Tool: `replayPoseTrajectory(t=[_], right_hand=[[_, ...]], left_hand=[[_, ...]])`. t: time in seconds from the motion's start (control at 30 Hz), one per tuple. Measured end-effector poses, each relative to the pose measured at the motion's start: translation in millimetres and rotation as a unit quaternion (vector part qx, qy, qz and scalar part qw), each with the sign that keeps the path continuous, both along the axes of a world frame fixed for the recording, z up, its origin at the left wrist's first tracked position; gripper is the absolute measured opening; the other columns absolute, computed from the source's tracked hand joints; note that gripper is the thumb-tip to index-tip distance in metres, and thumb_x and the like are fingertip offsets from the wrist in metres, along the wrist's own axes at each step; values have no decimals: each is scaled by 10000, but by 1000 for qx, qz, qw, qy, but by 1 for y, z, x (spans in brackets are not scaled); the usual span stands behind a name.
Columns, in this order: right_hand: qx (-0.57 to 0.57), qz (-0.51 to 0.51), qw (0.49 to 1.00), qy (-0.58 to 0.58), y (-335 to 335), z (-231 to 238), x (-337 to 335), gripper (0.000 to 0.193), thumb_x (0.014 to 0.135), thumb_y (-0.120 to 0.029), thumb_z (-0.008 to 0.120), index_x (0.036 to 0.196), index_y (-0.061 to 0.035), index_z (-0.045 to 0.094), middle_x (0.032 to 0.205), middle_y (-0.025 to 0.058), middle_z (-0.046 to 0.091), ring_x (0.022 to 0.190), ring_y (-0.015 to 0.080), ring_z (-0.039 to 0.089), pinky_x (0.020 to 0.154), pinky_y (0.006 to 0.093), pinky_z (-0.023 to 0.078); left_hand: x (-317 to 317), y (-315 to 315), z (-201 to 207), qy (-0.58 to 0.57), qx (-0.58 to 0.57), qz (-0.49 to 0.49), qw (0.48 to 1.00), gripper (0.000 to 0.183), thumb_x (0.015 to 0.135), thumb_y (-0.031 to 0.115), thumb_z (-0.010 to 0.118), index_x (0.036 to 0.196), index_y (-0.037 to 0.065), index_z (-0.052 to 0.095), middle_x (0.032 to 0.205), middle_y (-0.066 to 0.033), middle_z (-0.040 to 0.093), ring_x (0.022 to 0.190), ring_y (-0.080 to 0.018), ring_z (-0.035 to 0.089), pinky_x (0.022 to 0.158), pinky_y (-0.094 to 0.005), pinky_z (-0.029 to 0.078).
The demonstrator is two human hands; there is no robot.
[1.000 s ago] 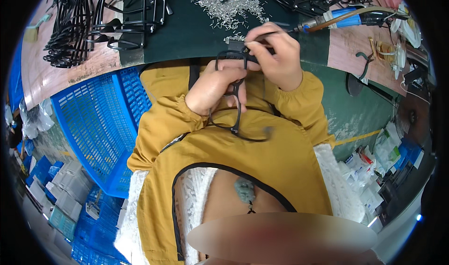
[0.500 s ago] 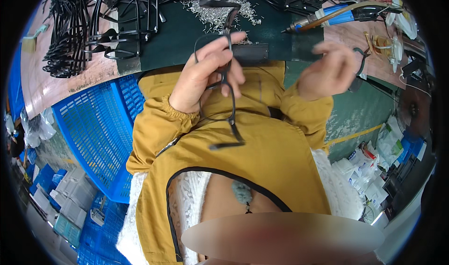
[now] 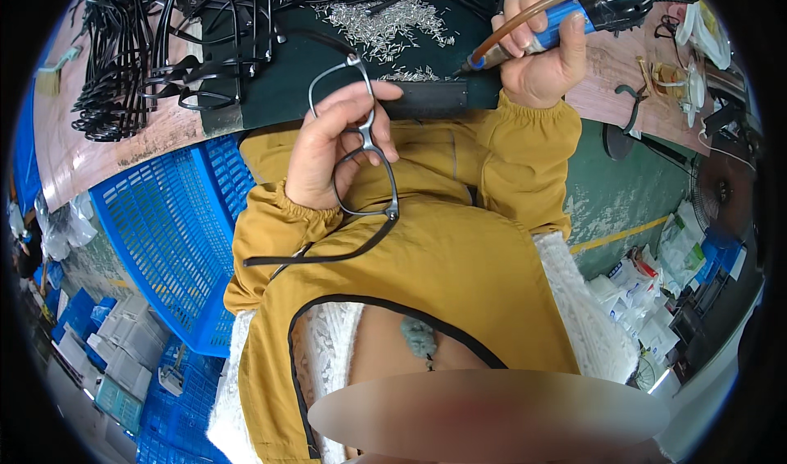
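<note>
Black eyeglasses [image 3: 366, 140] are in my left hand [image 3: 328, 142], gripped near the bridge. Both temples are spread out, one reaching toward the table and the other crossing my yellow apron. No lenses can be made out in the rims. My right hand [image 3: 541, 62] is wrapped round a blue and black electric screwdriver [image 3: 561, 23], with a brown hose running along it. Its tip points left, just above the table's front edge, near a small heap of silver screws [image 3: 414, 74] and a dark block [image 3: 434, 96].
A larger pile of tiny silver screws [image 3: 385, 25] lies on the dark green mat [image 3: 287, 70]. Many black glasses frames [image 3: 115, 79] are stacked at the left, with loose black temples along the back. Blue plastic baskets [image 3: 164, 226] stand below the table's left side.
My right hand was free beside the table and has now taken up the screwdriver, swinging its tip leftward. The glasses turned in my left hand, so their temples spread toward the left.
</note>
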State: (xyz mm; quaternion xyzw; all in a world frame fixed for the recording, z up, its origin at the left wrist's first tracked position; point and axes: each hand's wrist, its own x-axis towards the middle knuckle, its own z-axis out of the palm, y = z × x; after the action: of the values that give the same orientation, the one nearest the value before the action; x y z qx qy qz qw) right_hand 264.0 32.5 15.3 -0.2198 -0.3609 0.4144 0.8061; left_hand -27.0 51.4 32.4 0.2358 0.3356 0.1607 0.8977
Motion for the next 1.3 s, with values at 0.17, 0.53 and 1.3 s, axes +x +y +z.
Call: replayPoseTrajectory(t=[0.17,0.53,1.3], right_hand=[[-44,-34,998,-11,-2,-8,-12,393,995,-357,664,1248,-96,512,809,22,508,604,124,492,467,244,391],[-56,6,998,-12,-45,10,-43,291,1028,-273,595,1240,-97,499,826,59,527,617,143,516,506,273,419],[-58,-89,994,18,-19,5,-39,106,1036,-253,557,1044,-147,559,777,-15,519,573,87,478,473,228,347]], left_hand=[[13,-13,2,50,-15,-71,996,365,1009,289,529,1224,24,660,776,-24,603,682,-140,635,578,-239,482],[34,-48,-14,53,-228,-83,969,316,1024,303,635,1288,132,597,684,-14,600,529,-119,548,457,-229,401],[26,-36,-15,-38,-178,-62,981,438,1052,340,454,1281,11,632,648,-34,505,513,-179,484,515,-301,416]])
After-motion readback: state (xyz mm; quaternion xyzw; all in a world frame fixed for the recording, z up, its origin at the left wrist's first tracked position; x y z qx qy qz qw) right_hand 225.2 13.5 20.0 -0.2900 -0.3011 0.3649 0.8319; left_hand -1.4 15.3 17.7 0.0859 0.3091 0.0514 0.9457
